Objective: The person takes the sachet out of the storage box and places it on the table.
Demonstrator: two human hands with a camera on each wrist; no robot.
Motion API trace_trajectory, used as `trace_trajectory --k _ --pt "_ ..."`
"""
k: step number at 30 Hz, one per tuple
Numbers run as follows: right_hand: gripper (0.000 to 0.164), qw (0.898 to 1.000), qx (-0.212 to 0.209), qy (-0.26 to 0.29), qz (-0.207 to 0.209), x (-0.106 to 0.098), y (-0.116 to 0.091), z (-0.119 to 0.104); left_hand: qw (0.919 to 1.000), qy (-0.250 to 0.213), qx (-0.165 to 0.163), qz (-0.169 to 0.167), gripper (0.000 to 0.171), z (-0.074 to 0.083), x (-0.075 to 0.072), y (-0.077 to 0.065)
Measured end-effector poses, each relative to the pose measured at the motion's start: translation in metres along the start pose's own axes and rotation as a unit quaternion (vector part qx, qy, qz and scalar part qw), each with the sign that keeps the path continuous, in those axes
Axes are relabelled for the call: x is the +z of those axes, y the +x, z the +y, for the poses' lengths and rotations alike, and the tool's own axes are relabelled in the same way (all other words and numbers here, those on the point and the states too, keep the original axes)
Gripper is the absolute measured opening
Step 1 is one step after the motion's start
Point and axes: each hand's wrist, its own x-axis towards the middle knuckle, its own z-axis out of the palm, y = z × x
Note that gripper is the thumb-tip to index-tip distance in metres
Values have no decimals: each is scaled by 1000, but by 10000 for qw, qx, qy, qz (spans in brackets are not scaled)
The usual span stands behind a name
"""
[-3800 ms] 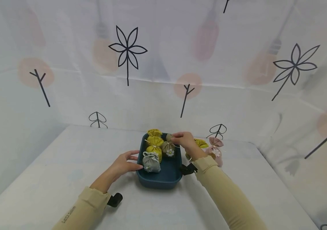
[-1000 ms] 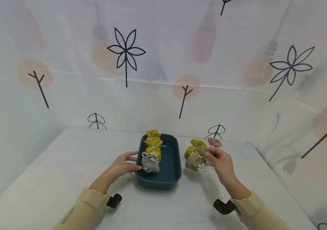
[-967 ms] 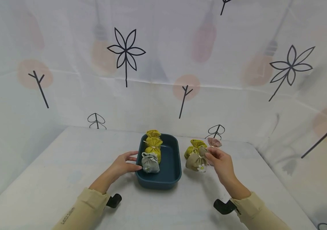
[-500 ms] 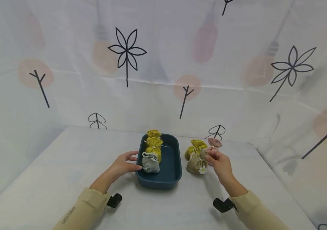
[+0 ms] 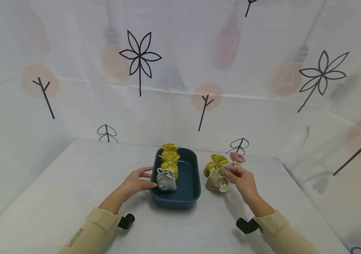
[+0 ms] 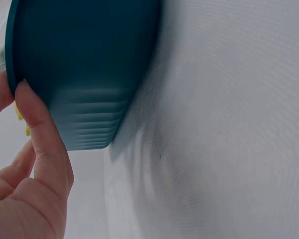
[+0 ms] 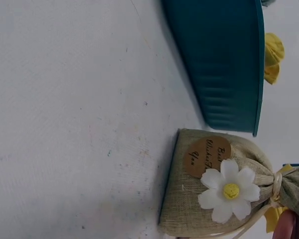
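Observation:
My left hand (image 5: 137, 181) pinches the left rim of a dark teal plastic bin (image 5: 185, 187); in the left wrist view the thumb and a finger (image 6: 42, 129) meet at that rim. Two yellow sachets (image 5: 170, 164) and a grey-blue sachet (image 5: 166, 180) stand along the bin's left side. To the right of the bin, my right hand (image 5: 244, 183) pinches the gathered neck of a khaki drawstring sachet (image 5: 216, 182). This sachet sits upright on the table, with a white daisy (image 7: 229, 191) and a round brown tag (image 7: 207, 157) on its front.
Just behind the khaki sachet stands another yellow sachet (image 5: 212, 166). A pink sachet (image 5: 237, 157) beside it is partly hidden by the right hand. A white cloth-covered table (image 5: 104, 162) meets a printed backdrop (image 5: 174, 116) at its back edge.
The right hand has lifted the khaki sachet out of the bin, carried it right and lowered it to the table by the yellow and pink ones. The left hand has stayed at the rim.

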Motion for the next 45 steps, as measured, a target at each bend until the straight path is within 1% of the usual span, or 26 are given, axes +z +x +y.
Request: trace_trajectory --k 9,15,17,22,28,32,35,40,45 --pt "39 10000 -9 45 -85 -6 0 -7 10000 38 16 5 73 -1 0 0" --pt "42 9999 -95 -64 -57 -8 0 -11 10000 18 -14 23 73 0 0 0" --pt "42 9999 -108 -93 -34 -9 1 -13 10000 5 16 3 73 0 -1 -1" --pt "41 9999 -147 28 -23 -7 1 -17 9999 -42 111 -35 74 0 -1 -2" --pt "40 9989 -407 249 2 -3 0 -21 9999 -30 114 -30 73 1 -1 -3" --pt "41 9982 -564 224 -38 0 1 -24 9999 -21 122 -22 73 0 0 -2" --pt "37 9976 -654 211 -60 4 3 -27 9999 -20 117 -15 73 0 0 -2" --pt "31 9975 -689 128 -81 14 6 -35 10000 -33 84 -12 74 1 -1 -3" --pt "31 9976 -639 138 -209 23 7 -42 10000 5 77 -20 74 2 -1 -3"
